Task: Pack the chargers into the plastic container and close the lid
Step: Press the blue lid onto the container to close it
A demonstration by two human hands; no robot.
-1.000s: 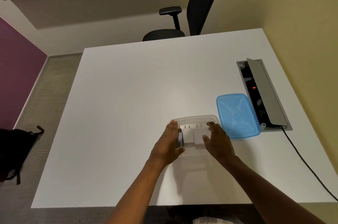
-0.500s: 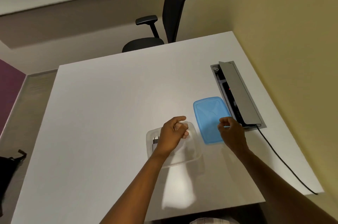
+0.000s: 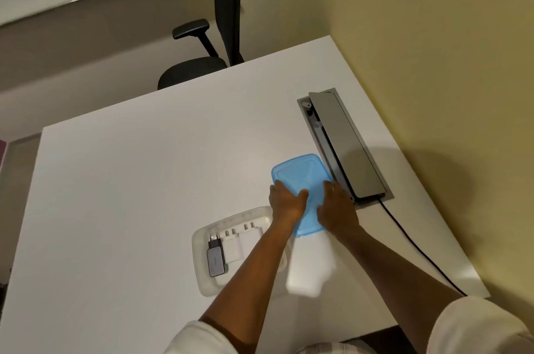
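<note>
A clear plastic container point(image 3: 202, 281) sits open on the white table. Inside lie a dark grey charger point(image 3: 215, 259) at the left and white chargers point(image 3: 241, 241) beside it, prongs pointing away from me. My left forearm crosses over the container's right part and hides it. The blue lid point(image 3: 300, 173) lies flat on the table to the container's right. My left hand point(image 3: 286, 200) grips the lid's left edge, thumb on top. My right hand point(image 3: 335, 207) holds its right edge.
An open grey cable box point(image 3: 346, 145) is set into the table just right of the lid, with a black cable point(image 3: 416, 246) running toward the near edge. A black office chair point(image 3: 208, 64) stands behind the table. A yellow wall is at the right.
My left hand left the container and moved right onto the blue lid. My right hand closed on the lid's right edge. The chargers now show in the container.
</note>
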